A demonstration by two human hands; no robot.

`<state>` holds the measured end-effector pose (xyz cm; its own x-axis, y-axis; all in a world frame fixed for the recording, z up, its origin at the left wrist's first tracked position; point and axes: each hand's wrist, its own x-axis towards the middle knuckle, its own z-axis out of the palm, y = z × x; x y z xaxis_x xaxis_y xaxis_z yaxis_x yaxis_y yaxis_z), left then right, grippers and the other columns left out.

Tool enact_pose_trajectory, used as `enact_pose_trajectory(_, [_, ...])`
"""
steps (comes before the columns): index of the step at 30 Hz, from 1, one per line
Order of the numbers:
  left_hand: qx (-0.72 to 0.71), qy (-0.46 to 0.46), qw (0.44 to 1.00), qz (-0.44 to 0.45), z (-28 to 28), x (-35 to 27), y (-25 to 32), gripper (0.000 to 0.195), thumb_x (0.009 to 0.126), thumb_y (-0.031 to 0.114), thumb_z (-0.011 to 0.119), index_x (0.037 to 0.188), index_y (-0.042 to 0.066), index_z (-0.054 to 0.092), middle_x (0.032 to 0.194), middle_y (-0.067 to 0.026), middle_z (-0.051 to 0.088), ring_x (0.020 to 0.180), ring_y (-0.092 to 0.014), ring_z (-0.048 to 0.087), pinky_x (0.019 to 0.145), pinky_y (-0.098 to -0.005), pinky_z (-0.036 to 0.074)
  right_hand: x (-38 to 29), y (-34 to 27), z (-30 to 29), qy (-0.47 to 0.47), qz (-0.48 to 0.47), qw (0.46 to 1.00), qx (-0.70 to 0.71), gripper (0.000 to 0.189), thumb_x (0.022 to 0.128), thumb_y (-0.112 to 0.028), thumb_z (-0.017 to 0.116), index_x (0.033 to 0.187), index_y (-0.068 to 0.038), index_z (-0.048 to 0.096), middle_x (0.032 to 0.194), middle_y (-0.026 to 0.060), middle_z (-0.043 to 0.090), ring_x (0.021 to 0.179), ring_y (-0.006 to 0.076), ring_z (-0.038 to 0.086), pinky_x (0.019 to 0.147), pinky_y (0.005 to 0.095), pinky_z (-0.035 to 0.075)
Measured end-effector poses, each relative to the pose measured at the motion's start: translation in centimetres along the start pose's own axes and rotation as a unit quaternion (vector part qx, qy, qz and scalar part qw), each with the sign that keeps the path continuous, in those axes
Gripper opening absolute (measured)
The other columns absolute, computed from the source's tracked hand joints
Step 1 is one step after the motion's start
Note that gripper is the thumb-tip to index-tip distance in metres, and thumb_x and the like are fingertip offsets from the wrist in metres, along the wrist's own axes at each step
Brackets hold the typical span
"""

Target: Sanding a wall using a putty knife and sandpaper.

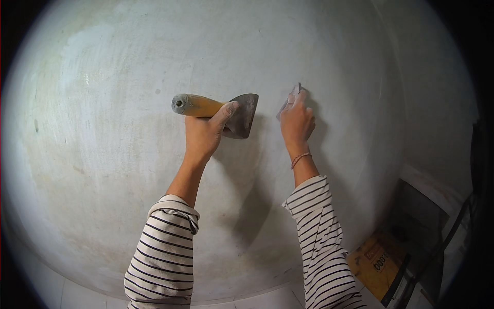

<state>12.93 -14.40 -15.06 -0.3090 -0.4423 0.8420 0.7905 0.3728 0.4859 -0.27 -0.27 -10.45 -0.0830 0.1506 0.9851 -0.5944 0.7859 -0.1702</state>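
Observation:
A plastered wall [135, 154] fills most of the view. In my left hand [206, 133] is a putty knife [203, 107] with a worn yellow handle and a wide metal blade, the handle end pointing left and the blade to the right. My thumb lies where the blade meets the handle. To the right, my right hand [297, 121] grips a small flat piece [283, 106], greyish and smeared, against the wall; its kind and material cannot be told. Whitish dust or paste coats my fingertips.
At the lower right lie a yellow printed item [374, 264] and a dark panel or opening [418, 212] with a pale edge. Dark bars cross there. Pale floor tiles [85, 295] run along the bottom, and the wall meets another surface at the right.

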Motion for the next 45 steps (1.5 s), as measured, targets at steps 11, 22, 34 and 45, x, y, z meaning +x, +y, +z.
enact_pose_trajectory(11, [0.015,0.014,1.000,0.009,0.2,0.2,-0.6,0.035,0.079,0.024,0.071,0.094,-0.006,0.062,0.085,-0.0100,0.064,0.073,-0.016,0.062,0.063,-0.0294,0.053,-1.2,-0.9,0.4,-0.005,-0.095,0.995,-0.007,0.021,0.090,-0.026,0.050,0.103,-0.009,0.050,0.054,0.0133,0.057,0.052,0.0341,0.061,0.045,0.0436,0.048])
enact_pose_trajectory(22, [-0.014,0.012,1.000,0.020,-0.5,-0.2,0.0,0.034,0.080,0.025,0.071,0.090,-0.006,0.063,0.079,-0.0083,0.064,0.071,-0.015,0.061,0.065,-0.0275,0.051,-0.2,-1.7,-0.3,0.019,-0.067,0.997,0.029,0.022,0.086,-0.019,0.053,0.107,-0.011,0.054,0.054,0.0113,0.057,0.051,0.0324,0.061,0.045,0.0425,0.048])
enact_pose_trajectory(34, [0.017,0.056,0.997,0.057,-0.1,-1.1,0.3,0.029,0.080,0.024,0.071,0.087,-0.003,0.065,0.078,-0.0052,0.063,0.070,-0.011,0.057,0.065,-0.0251,0.046,1.5,-1.3,-0.3,-0.009,-0.019,0.999,-0.033,0.020,0.084,-0.018,0.053,0.103,-0.011,0.057,0.064,0.0115,0.061,0.056,0.0309,0.061,0.050,0.0397,0.049])
enact_pose_trajectory(45, [-0.008,0.071,0.997,0.033,-0.1,-0.4,0.4,0.027,0.075,0.020,0.075,0.079,-0.004,0.064,0.072,-0.0069,0.064,0.065,-0.012,0.058,0.060,-0.0263,0.046,0.3,1.5,0.8,0.032,-0.269,0.961,-0.061,0.014,0.083,-0.015,0.054,0.096,-0.010,0.058,0.058,0.0114,0.059,0.051,0.0288,0.061,0.044,0.0379,0.048])
